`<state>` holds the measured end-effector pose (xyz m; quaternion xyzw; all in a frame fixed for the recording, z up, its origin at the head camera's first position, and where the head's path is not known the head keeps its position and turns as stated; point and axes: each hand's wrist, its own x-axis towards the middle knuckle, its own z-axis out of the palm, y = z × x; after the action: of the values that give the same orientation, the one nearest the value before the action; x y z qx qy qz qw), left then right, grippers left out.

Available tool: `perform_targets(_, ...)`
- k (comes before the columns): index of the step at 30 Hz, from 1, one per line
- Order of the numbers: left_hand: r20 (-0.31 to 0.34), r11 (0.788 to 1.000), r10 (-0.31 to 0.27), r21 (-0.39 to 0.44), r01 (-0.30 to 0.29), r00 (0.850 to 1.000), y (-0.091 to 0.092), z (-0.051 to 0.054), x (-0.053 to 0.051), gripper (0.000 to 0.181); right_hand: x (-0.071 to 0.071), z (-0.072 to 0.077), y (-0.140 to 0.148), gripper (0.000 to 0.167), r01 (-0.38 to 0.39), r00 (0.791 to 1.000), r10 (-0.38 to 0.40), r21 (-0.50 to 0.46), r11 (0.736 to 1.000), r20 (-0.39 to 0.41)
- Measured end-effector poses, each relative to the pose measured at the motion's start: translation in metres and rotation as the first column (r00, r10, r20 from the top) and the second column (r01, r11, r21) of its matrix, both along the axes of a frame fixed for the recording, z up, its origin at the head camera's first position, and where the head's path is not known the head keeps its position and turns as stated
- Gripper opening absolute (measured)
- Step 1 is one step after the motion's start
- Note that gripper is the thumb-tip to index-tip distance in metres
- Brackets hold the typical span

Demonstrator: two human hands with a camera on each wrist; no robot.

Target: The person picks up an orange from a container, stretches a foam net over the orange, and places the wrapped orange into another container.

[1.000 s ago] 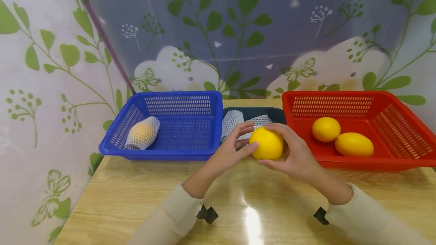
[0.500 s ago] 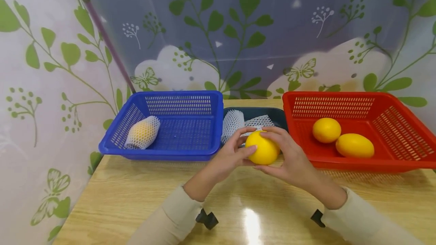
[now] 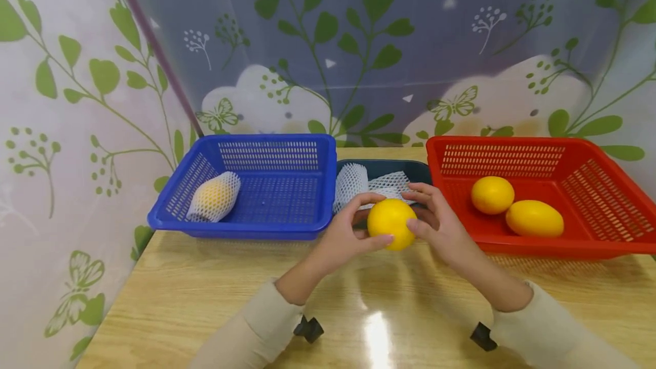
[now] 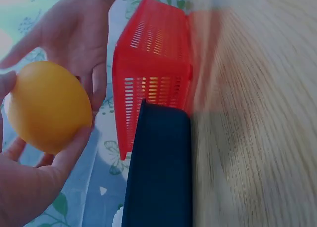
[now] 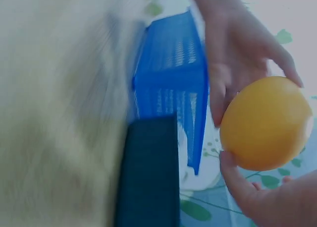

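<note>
Left hand [image 3: 348,235] and right hand [image 3: 447,231] hold the fruit [image 3: 392,224] between fingers and thumbs, clear of the desk [image 3: 230,278], before the tray [image 3: 420,171]. Hazard: it looks smooth and the hold is shallow; uneven pressure could let it slip.

Held fruit [image 3: 392,224]: smooth skin, soft sheen
Blue basket [image 3: 279,201], 9 o'clock from the fruit: slotted plastic, satiny
Red basket [image 3: 579,204], 3 o'clock: slotted plastic, lightly glossy
Dark tray [image 4: 161,172], 12 o'clock: smooth, plastic-looking, matt outside
White nets [image 3: 351,185]: foam-like mesh, rough, matt
Table [image 3: 225,283]: wood grain, polished, glare at 6 o'clock
Sleeves [image 3: 263,315]: matt cloth
</note>
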<state>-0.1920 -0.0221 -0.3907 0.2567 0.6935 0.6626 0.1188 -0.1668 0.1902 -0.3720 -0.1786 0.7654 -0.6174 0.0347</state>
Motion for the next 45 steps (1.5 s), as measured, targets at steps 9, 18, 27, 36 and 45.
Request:
perform_targets(9, -0.685, 0.945, -0.085, -0.286, -0.160, 0.724, -0.009, -0.001, 0.006, 0.065, -0.003, -0.001, 0.002, 0.056, -0.168, 0.897, 0.270, -0.296, 0.940, 0.350)
perform_targets(18, -0.864, 0.948, -0.155, -0.266, -0.172, 0.478, -0.016, -0.006, 0.002, 0.074, -0.008, -0.012, 0.007, 0.062, -0.329, 0.797, 0.472, -0.385, 0.863, 0.377)
perform_targets(27, -0.798, 0.958, -0.150, -0.262, -0.113, 0.584, -0.018, -0.008, 0.003, 0.087, -0.006, -0.012, 0.003, 0.057, -0.268, 0.854, 0.369, -0.298, 0.916, 0.366)
perform_targets(36, -0.208, 1.000, 0.007, 0.013, -0.004, 0.978, -0.021, -0.002, 0.007, 0.085, 0.003, -0.008, -0.006, 0.067, -0.086, 0.987, 0.089, -0.024, 0.996, 0.133)
perform_targets(45, -0.069, 0.998, -0.050, 0.040, 0.053, 0.996, -0.022, 0.000, 0.010, 0.072, 0.015, -0.014, -0.015, 0.079, -0.018, 0.982, 0.044, 0.140, 0.990, -0.186)
